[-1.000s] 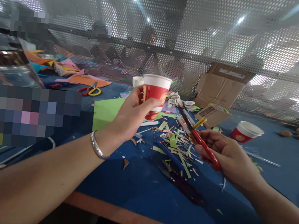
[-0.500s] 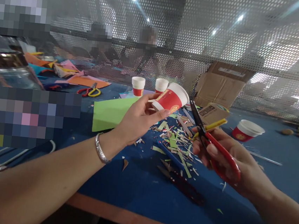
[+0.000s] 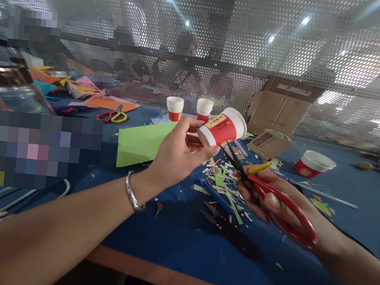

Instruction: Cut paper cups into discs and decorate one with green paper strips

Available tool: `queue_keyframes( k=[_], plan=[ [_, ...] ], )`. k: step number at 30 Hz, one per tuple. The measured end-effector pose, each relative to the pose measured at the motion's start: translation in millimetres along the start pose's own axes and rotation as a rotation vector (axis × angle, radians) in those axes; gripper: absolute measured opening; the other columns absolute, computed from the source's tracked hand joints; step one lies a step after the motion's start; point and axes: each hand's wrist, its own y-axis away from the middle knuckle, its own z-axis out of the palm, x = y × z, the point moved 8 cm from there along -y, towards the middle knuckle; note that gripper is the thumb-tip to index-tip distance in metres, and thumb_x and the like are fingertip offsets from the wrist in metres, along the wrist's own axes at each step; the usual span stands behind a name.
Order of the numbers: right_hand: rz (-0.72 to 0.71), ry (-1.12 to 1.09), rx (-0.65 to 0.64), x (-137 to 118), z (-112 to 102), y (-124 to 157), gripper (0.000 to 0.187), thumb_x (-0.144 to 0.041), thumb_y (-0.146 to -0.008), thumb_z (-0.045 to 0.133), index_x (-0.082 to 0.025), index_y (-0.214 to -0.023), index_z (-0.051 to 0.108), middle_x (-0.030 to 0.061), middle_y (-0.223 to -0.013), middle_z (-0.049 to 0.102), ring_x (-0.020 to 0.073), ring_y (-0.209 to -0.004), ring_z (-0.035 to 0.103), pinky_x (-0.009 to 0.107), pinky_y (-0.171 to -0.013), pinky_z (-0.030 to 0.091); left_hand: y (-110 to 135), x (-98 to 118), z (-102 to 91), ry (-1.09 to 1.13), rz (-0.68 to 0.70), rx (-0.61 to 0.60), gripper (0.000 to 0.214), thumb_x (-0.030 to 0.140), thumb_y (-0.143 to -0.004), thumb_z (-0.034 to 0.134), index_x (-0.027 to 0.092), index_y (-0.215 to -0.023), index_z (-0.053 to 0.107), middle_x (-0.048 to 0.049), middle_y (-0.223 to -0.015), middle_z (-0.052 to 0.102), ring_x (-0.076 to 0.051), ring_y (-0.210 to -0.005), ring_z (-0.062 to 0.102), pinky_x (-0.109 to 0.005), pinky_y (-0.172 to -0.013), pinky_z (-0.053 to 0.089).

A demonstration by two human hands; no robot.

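My left hand (image 3: 184, 148) grips a red and white paper cup (image 3: 223, 128) near its base, tilted with the mouth toward the upper right. In my right hand (image 3: 272, 199) is a pair of red-handled scissors (image 3: 281, 200), their dark blades slightly parted. The blade tips are at the lower side of the cup; whether they touch it I cannot tell. A short yellow stick-like piece (image 3: 259, 168) shows beside the scissors at my right fingers. Paper scraps (image 3: 220, 177) in green, white and red lie on the blue table under the cup.
Two stacks of paper cups (image 3: 175, 109) stand behind a green paper sheet (image 3: 139, 144). Another cup (image 3: 313, 165) is at the right, near a cardboard box (image 3: 279, 108). Dark-handled snips (image 3: 231, 231) and a blue pen-like tool (image 3: 216, 196) lie in front. Coloured paper (image 3: 109, 102) and more scissors (image 3: 113, 115) are left.
The cup has turned in my left hand, showing more of its printed label. The scissors have moved left and down, their tips now at the cup's lower side.
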Motion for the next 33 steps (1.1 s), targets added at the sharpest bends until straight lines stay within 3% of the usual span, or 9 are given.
queue_keyframes(
  k=[13,28,33],
  plan=[
    [0.078,-0.186,0.007,14.5,2.1,1.6,0.034,-0.054,-0.092,0.065,-0.028,-0.112,0.059,-0.0046,-0.079,0.041,0.0063,-0.056,0.025,0.020,-0.046,0.019,3.5,10.5,0.2,-0.089,0.113,0.043,0.048,0.026,-0.073,0.085,0.021,-0.105,0.049,-0.0054,-0.107,0.068,-0.020,-0.089,0.073,-0.032,-0.075,0.063],
    [0.151,-0.188,0.080,22.7,1.0,2.0,0.038,-0.057,-0.091,0.066,-0.023,-0.104,0.057,-0.0065,-0.072,0.037,0.0042,-0.051,0.024,0.019,-0.043,0.017,8.6,17.0,8.7,-0.114,0.150,0.024,0.041,0.022,-0.076,0.082,0.023,-0.097,0.047,-0.0005,-0.095,0.064,-0.017,-0.083,0.070,-0.032,-0.077,0.062],
    [0.171,-0.230,0.074,27.1,3.6,2.4,0.035,-0.056,-0.092,0.065,-0.023,-0.091,0.053,-0.0066,-0.071,0.036,0.0036,-0.050,0.021,0.018,-0.042,0.015,15.7,22.5,14.9,-0.178,0.200,0.019,0.039,0.021,-0.076,0.081,0.023,-0.098,0.049,-0.0033,-0.104,0.064,-0.019,-0.091,0.069,-0.034,-0.083,0.061]
  ],
)
